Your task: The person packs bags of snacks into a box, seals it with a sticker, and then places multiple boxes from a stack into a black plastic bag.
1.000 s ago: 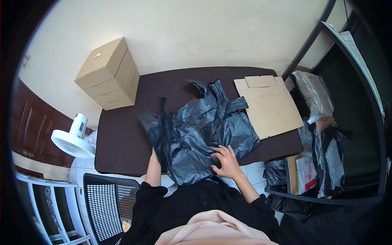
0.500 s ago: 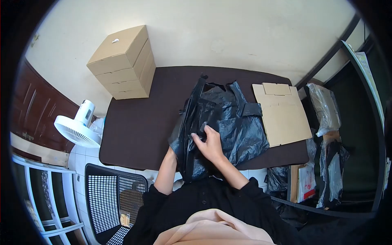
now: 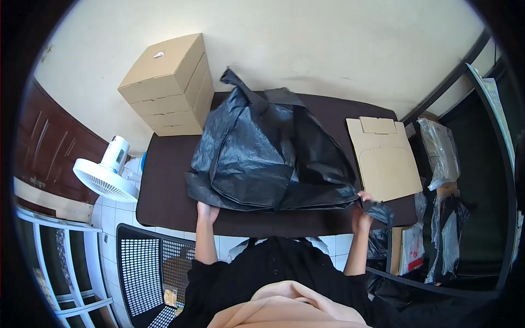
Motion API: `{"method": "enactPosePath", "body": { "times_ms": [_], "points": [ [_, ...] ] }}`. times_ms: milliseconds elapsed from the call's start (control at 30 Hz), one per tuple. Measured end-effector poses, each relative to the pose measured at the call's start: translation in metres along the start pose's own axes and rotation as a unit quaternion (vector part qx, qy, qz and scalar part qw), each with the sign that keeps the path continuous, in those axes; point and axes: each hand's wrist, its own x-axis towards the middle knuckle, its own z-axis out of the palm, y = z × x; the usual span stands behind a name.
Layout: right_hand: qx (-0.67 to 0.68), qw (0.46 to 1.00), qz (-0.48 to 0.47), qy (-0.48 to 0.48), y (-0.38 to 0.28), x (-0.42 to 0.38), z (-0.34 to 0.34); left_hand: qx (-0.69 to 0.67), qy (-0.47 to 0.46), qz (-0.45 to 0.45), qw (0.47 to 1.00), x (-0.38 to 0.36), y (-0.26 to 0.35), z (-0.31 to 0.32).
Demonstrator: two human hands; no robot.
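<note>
A large black plastic bag (image 3: 251,147) is spread wide above the dark brown table, its near edge stretched between my two hands. My left hand (image 3: 208,212) is at the bag's near left corner, with its fingers hidden under the plastic. At the near right corner, my right hand (image 3: 361,214) is closed around the gathered plastic, and a crumpled end sticks out past it. One handle-like strip of the bag rises at the far left. Whether anything lies inside the bag cannot be seen.
Stacked cardboard boxes (image 3: 164,82) stand at the table's (image 3: 169,186) back left. Flattened cardboard (image 3: 385,158) lies on the right. A white fan (image 3: 106,177) and a mesh chair (image 3: 142,268) are at left. A rack (image 3: 443,287) with plastic-wrapped items stands at right.
The bunched black bag has been opened out wide. My hands have moved apart, the left one leftward and the right one rightward, to the bag's two near corners.
</note>
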Motion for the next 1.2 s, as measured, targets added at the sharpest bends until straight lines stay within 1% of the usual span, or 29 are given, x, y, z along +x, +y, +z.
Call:
{"method": "enactPosePath", "body": {
  "times_ms": [33,67,100,133,167,200,233,267,300,333,367,400,500,567,667,700,767,800,833,867,900,933,967,1033,1067,1100,1133,1167,1200],
  "points": [
    [-0.002,1.0,0.002,0.001,0.015,-0.012,-0.015,0.0,0.001,-0.003,1.0,0.0,-0.002,-0.018],
    [0.039,0.981,0.073,0.178,0.027,-0.023,-0.027,0.057,0.019,0.103,0.993,0.0,-0.002,-0.033],
    [0.08,0.923,0.14,0.349,0.034,-0.032,-0.034,0.114,0.037,0.208,0.971,-0.005,0.001,-0.031],
    [0.116,0.915,0.175,0.345,0.039,-0.043,-0.042,0.191,0.16,0.339,0.907,-0.011,-0.002,-0.028],
    [0.152,0.904,0.21,0.34,0.043,-0.051,-0.044,0.261,0.275,0.457,0.805,-0.031,0.001,-0.006],
    [0.136,0.904,0.209,0.348,0.046,-0.054,-0.036,0.317,0.218,0.508,0.771,-0.048,0.002,0.019],
    [0.136,0.903,0.21,0.349,0.044,-0.054,-0.021,0.346,0.128,0.498,0.785,-0.062,-0.002,0.044],
    [0.159,0.89,0.245,0.35,0.04,-0.053,-0.005,0.379,0.041,0.44,0.813,-0.067,-0.01,0.062],
    [0.183,0.876,0.279,0.349,0.038,-0.052,0.004,0.491,-0.048,0.389,0.778,-0.073,-0.015,0.084],
    [0.173,0.908,0.266,0.276,0.058,-0.052,-0.011,0.555,-0.135,0.386,0.725,-0.074,-0.028,0.103],
    [0.159,0.922,0.268,0.228,0.062,-0.048,-0.014,0.638,-0.192,0.389,0.636,-0.073,-0.043,0.117],
    [0.142,0.93,0.252,0.228,0.063,-0.044,-0.009,0.672,-0.223,0.332,0.624,-0.071,-0.065,0.126],
    [0.066,0.945,0.259,0.19,0.064,-0.024,0.008,0.77,-0.198,0.35,0.496,-0.057,-0.11,0.137],
    [-0.131,0.903,0.355,0.203,0.03,-0.009,0.044,0.789,-0.176,0.326,0.49,-0.045,-0.117,0.135],
    [-0.225,0.927,0.283,0.105,0.057,-0.008,0.027,0.823,-0.16,0.261,0.48,-0.022,-0.117,0.127],
    [-0.281,0.933,0.204,0.099,0.054,-0.009,0.041,0.836,-0.163,0.221,0.475,-0.013,-0.109,0.124],
    [-0.386,0.91,0.135,0.076,0.08,-0.015,0.028,0.685,-0.206,0.249,0.653,0.013,-0.084,0.111],
    [-0.452,0.881,0.118,0.068,0.084,-0.017,0.03,0.661,-0.228,0.311,0.645,0.013,-0.063,0.113],
    [-0.468,0.876,0.112,0.016,0.079,-0.014,0.038,0.625,-0.205,0.33,0.677,0.002,-0.04,0.122],
    [-0.499,0.86,0.1,-0.04,0.07,-0.012,0.051,0.605,-0.213,0.379,0.667,-0.012,-0.015,0.132],
    [-0.528,0.839,0.089,-0.095,0.06,-0.009,0.064,0.569,-0.228,0.392,0.686,-0.032,0.007,0.145],
    [-0.514,0.84,0.076,-0.156,0.052,-0.005,0.072,0.536,-0.241,0.35,0.73,-0.065,0.028,0.168],
    [-0.513,0.84,0.076,-0.157,0.041,-0.002,0.083,0.546,-0.259,0.369,0.706,-0.087,0.041,0.179],
    [-0.544,0.829,-0.107,-0.069,0.02,0.005,0.105,0.546,-0.316,0.417,0.654,-0.128,0.05,0.196],
    [-0.515,0.852,-0.08,-0.049,0.012,0.011,0.106,0.543,-0.368,0.398,0.641,-0.146,0.049,0.2],
    [-0.303,0.951,0.056,-0.039,-0.001,0.016,0.106,0.542,-0.421,0.4,0.608,-0.156,0.041,0.202],
    [-0.1,0.985,0.125,-0.065,-0.022,0.016,0.103,0.55,-0.448,0.393,0.585,-0.162,0.029,0.206],
    [0.106,0.974,0.183,-0.084,-0.045,0.017,0.1,0.556,-0.479,0.385,0.56,-0.166,0.017,0.209],
    [0.089,0.973,0.154,-0.145,-0.063,0.015,0.1,0.548,-0.493,0.385,0.555,-0.165,0.003,0.21]
  ]
}}
